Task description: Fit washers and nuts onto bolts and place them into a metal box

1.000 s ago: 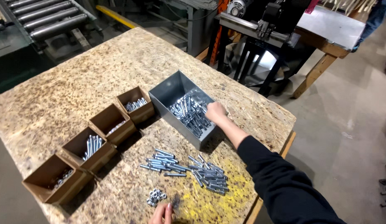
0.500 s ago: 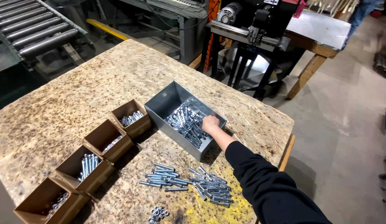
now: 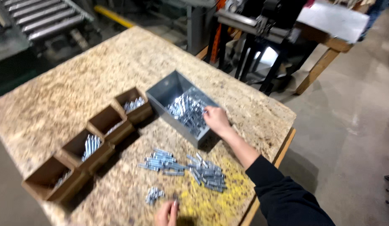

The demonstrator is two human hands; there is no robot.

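At the bottom edge of the frame the left hand [image 3: 166,213] rests flat, fingers together, on the chipboard surface [image 3: 77,83] beside a small heap of bolts [image 3: 154,195]. Above lie two sorted piles [image 3: 184,167]. Mid-frame the right hand [image 3: 216,119] reaches into the grey metal bin [image 3: 177,106], fingers curled among loose bolts, grip unclear. Four cardboard trays [image 3: 94,146] run diagonally at left, likely for sorting.

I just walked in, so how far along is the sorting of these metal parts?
Partway. Done: four brown boxes hold some parts, and small piles lie sorted on the table. In hand: right hand reaches into the grey bin. Left: that bin holds many.
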